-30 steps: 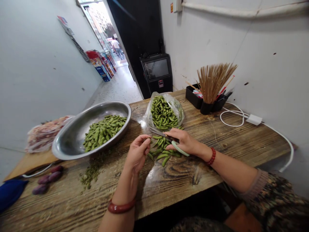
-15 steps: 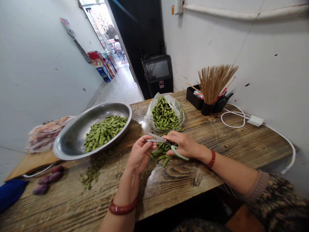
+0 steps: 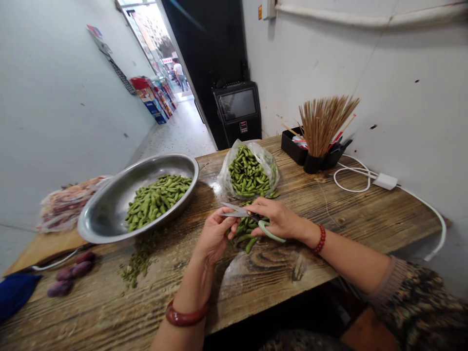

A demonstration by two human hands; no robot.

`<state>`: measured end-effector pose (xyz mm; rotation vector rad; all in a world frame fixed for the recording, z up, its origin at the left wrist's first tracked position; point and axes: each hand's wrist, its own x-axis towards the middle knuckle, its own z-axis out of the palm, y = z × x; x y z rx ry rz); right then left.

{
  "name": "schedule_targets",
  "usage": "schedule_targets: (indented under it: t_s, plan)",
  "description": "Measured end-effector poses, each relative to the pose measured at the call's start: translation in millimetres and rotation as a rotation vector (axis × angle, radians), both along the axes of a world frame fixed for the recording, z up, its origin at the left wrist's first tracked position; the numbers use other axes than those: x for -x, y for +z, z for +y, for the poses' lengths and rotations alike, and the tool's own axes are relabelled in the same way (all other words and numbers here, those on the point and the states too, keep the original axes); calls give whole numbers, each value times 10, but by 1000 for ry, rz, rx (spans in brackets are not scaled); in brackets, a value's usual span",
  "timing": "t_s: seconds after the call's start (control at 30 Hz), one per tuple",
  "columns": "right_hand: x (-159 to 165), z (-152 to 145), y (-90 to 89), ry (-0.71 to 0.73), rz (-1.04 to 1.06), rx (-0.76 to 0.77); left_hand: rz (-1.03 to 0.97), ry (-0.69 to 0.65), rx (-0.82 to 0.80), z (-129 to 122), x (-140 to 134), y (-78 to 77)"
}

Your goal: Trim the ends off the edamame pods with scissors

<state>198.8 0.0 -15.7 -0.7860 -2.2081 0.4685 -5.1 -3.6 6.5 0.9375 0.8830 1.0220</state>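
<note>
At centre, the right hand (image 3: 275,218) grips pale-green-handled metal scissors (image 3: 239,213), open just beside the pinched left hand (image 3: 212,235), its contents unclear.

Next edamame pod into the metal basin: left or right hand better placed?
Left, probably. The left hand is nearer the metal basin; whether it pinches anything is hard to see. The right hand is farther away and occupied by the scissors.
</note>
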Motion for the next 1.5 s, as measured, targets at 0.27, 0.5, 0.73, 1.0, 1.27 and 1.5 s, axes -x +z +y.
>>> schedule_targets:
  t_s: [0.27,0.5,0.73,1.0,1.27,1.5]
  plan:
    - [-9,-4,-7,36,22,13,24,-41,-14,-4,16,-27]
    - [-57,66,-71,-78,108,36,-122,52,3,50,121,49]
    - [-82,90,-77,-98,157,-8,120,59,-47,53,164,59]
    - [-73,74,-57,-117,109,9,849,-175,-454,64,179,-22]
    - [-70,76,-74,-114,119,20,1204,-284,-630,105,168,-188]
    - [-66,85,-97,-122,136,17,1145,-105,-636,132,203,-150]
